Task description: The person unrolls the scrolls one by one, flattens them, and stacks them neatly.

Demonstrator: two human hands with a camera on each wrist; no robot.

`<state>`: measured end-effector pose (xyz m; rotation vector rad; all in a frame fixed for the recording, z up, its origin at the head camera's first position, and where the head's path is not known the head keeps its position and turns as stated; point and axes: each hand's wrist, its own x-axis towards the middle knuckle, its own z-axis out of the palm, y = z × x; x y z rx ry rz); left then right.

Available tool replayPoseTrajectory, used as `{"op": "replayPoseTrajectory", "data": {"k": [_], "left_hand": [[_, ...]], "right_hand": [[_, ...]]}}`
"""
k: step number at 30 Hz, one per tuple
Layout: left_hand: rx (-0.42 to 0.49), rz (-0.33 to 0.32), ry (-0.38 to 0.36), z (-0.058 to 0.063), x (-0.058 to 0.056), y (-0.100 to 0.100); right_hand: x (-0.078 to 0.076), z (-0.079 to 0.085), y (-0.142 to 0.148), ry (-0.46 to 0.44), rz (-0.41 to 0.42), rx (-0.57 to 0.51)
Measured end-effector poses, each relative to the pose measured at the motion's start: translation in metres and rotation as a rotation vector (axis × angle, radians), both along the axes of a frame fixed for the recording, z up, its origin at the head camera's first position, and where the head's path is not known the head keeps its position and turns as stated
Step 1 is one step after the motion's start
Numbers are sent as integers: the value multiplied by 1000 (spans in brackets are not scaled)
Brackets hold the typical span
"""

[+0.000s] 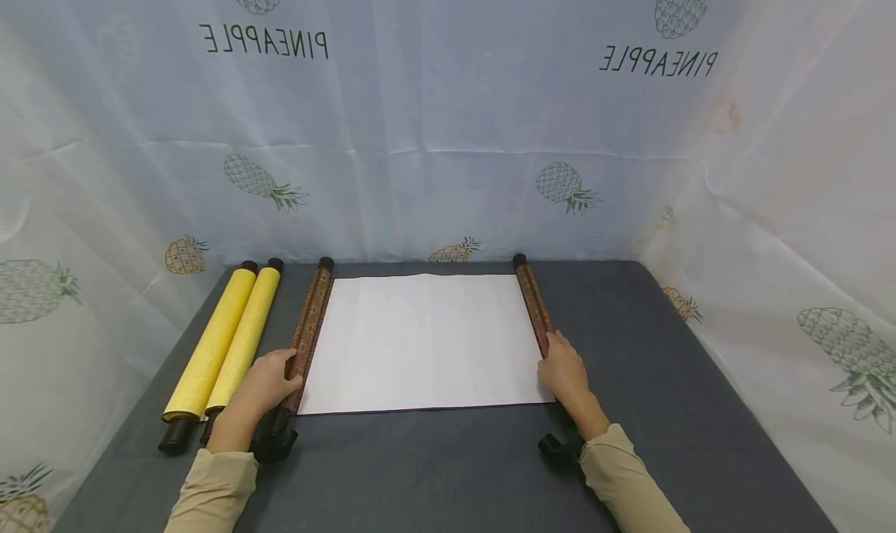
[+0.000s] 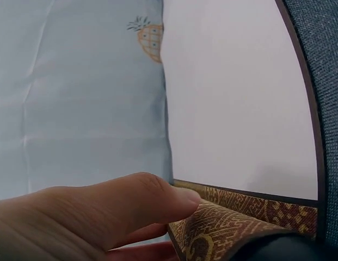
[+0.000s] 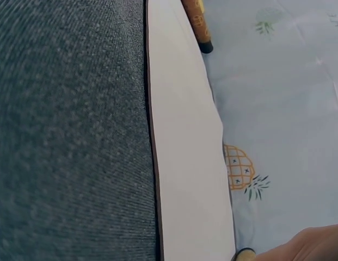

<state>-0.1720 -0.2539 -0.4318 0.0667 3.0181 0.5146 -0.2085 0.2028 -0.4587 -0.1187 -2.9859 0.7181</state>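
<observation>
Nearest are two beige fabric sleeves, left point(image 1: 217, 486) and right point(image 1: 630, 478), over the dark grey cloth-covered worktop point(image 1: 420, 478); the left hand point(image 1: 260, 383) grips the left brown-and-gold patterned rolled end point(image 1: 311, 315), thumb on top; the right hand point(image 1: 563, 369) is clamped on the right brown-and-gold patterned rolled end point(image 1: 532, 296), toward its near part; its finger placement underneath is hidden.

Between the hands, flat on the worktop, lies the white rectangular dark-edged scroll sheet point(image 1: 427, 338); it joins both rolled ends. Handling, by judgement: the sheet is light, thin and flexible, liable to crease under a hard pinch; the rolled ends are stiffer, probably heavier, and may curl inward if released; hold by the rolled ends, thumb above and fingers below, with even tension; avoid pulling on the sheet edges.

Left of the left hand, side by side, lie two yellow cylindrical rolls with dark end knobs, the outer roll point(image 1: 213, 342) and the inner roll point(image 1: 246, 334); both look closed up and should roll if nudged; no container is visible.

Farthest stands the pale pineapple-printed fabric curtain point(image 1: 448, 105), behind the far edge of the worktop; its lettering reads mirrored.
</observation>
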Motion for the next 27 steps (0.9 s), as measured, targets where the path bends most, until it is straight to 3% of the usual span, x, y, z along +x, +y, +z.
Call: {"op": "replayPoseTrajectory", "data": {"k": [8,27], "left_hand": [[-2,19,-29,0,-2,-1],[3,-1,16,-1,0,-8]], "right_hand": [[1,-1,5,34,4,34],[-1,0,14,8,-29,-13]]}}
